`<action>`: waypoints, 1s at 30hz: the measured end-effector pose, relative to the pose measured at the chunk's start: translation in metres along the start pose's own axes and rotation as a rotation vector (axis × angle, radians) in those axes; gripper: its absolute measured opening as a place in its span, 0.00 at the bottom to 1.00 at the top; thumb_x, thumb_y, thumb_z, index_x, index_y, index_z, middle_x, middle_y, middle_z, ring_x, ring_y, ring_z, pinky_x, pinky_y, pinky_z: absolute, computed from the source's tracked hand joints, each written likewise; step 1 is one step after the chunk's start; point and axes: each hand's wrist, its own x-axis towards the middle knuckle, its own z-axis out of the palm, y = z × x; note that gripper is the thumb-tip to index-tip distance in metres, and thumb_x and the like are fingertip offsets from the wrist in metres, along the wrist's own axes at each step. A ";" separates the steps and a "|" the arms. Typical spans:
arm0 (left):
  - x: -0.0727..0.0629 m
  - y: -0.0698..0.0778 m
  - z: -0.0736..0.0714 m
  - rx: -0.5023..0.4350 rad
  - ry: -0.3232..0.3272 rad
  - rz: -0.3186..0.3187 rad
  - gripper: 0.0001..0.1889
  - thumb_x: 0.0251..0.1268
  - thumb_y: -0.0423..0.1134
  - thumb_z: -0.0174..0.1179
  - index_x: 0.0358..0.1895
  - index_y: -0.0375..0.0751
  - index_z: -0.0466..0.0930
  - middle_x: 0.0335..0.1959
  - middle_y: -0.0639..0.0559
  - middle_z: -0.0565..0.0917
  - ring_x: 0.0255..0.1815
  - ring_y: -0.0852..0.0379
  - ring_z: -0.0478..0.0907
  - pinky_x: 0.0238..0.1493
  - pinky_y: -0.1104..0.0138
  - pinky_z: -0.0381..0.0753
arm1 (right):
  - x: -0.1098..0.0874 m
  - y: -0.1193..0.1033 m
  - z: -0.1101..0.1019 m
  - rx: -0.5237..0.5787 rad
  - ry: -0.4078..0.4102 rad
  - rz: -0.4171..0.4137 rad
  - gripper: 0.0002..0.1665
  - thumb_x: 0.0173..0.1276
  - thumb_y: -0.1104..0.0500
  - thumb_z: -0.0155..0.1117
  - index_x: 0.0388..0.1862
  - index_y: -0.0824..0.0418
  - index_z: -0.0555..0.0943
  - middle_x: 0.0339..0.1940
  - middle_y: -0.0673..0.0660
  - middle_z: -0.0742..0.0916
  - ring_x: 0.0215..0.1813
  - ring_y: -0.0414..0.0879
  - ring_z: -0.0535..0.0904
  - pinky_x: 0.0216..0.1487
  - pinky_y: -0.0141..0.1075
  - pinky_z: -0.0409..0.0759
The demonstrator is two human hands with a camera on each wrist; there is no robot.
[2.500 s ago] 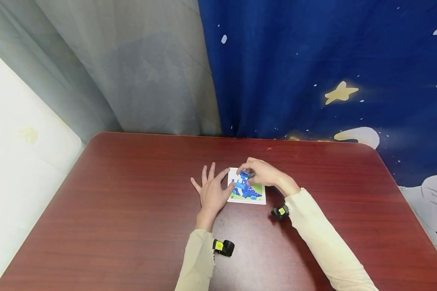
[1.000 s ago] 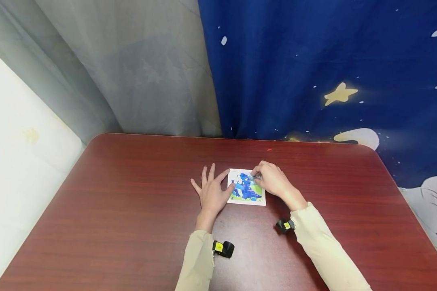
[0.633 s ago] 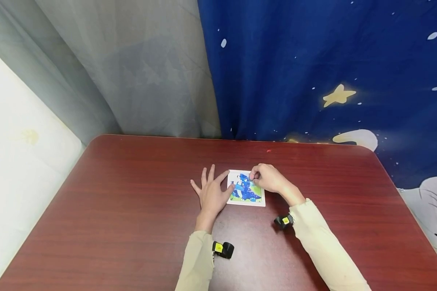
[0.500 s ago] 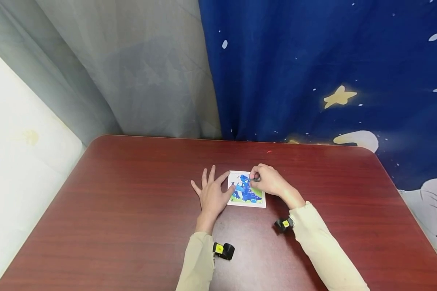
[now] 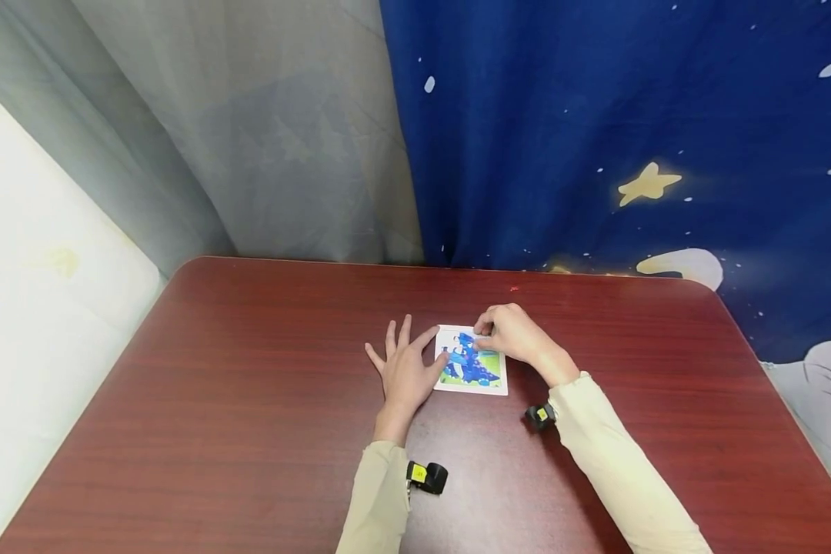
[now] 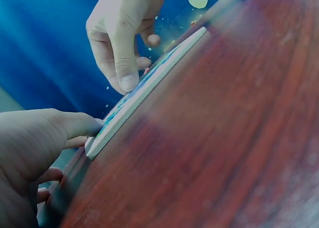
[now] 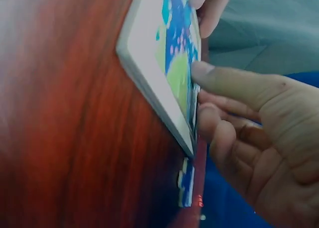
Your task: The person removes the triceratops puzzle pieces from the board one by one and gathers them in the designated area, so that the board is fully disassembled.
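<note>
A square jigsaw puzzle with a white frame and a blue dinosaur picture lies flat on the table. My left hand spreads its fingers at the frame's left side, the thumb resting on the puzzle and the index finger at the far-left corner. At the far-right part, my right hand pinches a puzzle piece, mostly hidden by the fingers, right over the picture. In the left wrist view the right thumb presses down at the puzzle's surface. White gaps show in the picture's upper left.
A loose puzzle piece lies on the table past the frame's corner, behind the right hand. A small red mark is near the far edge of the brown table. Grey and blue curtains hang behind.
My right hand moved right across the puzzle, then slightly away from me and left, its fingers staying over the far-right part. The left hand keeps its place on the frame.
</note>
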 end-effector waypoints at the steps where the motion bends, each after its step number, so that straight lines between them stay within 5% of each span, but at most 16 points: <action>1: 0.000 0.000 0.000 -0.001 0.002 0.001 0.25 0.53 0.53 0.64 0.57 0.57 0.78 0.69 0.43 0.62 0.71 0.41 0.47 0.58 0.33 0.30 | 0.001 -0.001 -0.001 -0.021 -0.008 -0.015 0.08 0.52 0.58 0.74 0.29 0.60 0.86 0.25 0.48 0.82 0.28 0.39 0.76 0.33 0.32 0.76; 6: 0.000 -0.001 0.000 -0.003 0.006 0.002 0.25 0.53 0.53 0.64 0.57 0.57 0.78 0.69 0.43 0.62 0.71 0.41 0.48 0.58 0.32 0.30 | 0.002 -0.005 0.000 -0.064 -0.032 -0.058 0.05 0.54 0.59 0.71 0.30 0.59 0.86 0.27 0.47 0.82 0.28 0.38 0.75 0.33 0.32 0.75; 17: 0.001 0.000 0.000 0.001 -0.041 -0.008 0.25 0.55 0.53 0.63 0.58 0.59 0.77 0.70 0.45 0.59 0.72 0.42 0.45 0.59 0.34 0.27 | 0.005 -0.012 0.004 0.005 -0.182 -0.077 0.18 0.56 0.62 0.69 0.47 0.54 0.82 0.34 0.53 0.75 0.36 0.44 0.70 0.38 0.37 0.70; 25: 0.001 0.001 -0.002 0.008 -0.040 -0.016 0.25 0.55 0.52 0.63 0.58 0.58 0.77 0.70 0.45 0.59 0.72 0.42 0.45 0.59 0.34 0.28 | 0.002 -0.010 0.006 0.096 -0.130 -0.054 0.18 0.54 0.64 0.71 0.45 0.53 0.83 0.37 0.55 0.73 0.40 0.48 0.69 0.42 0.39 0.69; 30: 0.001 0.002 -0.003 0.002 -0.044 -0.021 0.25 0.55 0.52 0.63 0.58 0.59 0.77 0.70 0.45 0.59 0.72 0.43 0.45 0.59 0.34 0.27 | 0.000 -0.011 0.009 0.127 -0.123 -0.009 0.18 0.56 0.65 0.69 0.45 0.51 0.81 0.36 0.56 0.71 0.36 0.46 0.69 0.35 0.38 0.70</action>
